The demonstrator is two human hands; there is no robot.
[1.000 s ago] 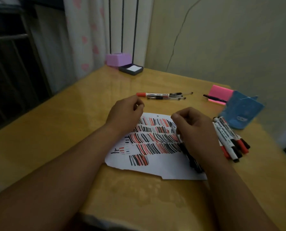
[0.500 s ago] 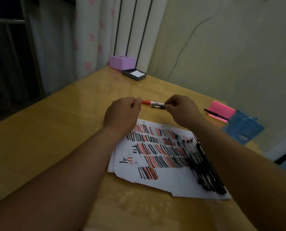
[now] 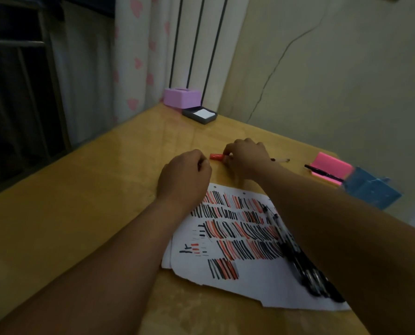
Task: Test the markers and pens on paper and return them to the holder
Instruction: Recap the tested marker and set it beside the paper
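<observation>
The right hand (image 3: 246, 158) is reaching far across the yellow table (image 3: 80, 213). Its fingers are curled tight round a marker with a red cap (image 3: 216, 156). Only the red cap shows, poking out on the left side of the fingers. The marker lies low on the table, just past the top edge of the paper (image 3: 250, 286). A thin clear pen (image 3: 281, 160) pokes out on the table behind the right wrist.

The left hand (image 3: 184, 175) is just beside the red cap. Its fingers are curled into a fist, and I see nothing in it.

The paper is white and full of short red and black lines in rows. A bunch of black pens (image 3: 305, 269) lies on the paper, partly under the right arm.

The blue holder (image 3: 371, 192) lies on the right side of the table. Next to it is a pink note pad (image 3: 332, 163) with a black pen (image 3: 322, 171) lying across it. In the far corner sit a purple box (image 3: 182, 97) and a dark tray (image 3: 200, 114) with white paper in it.
</observation>
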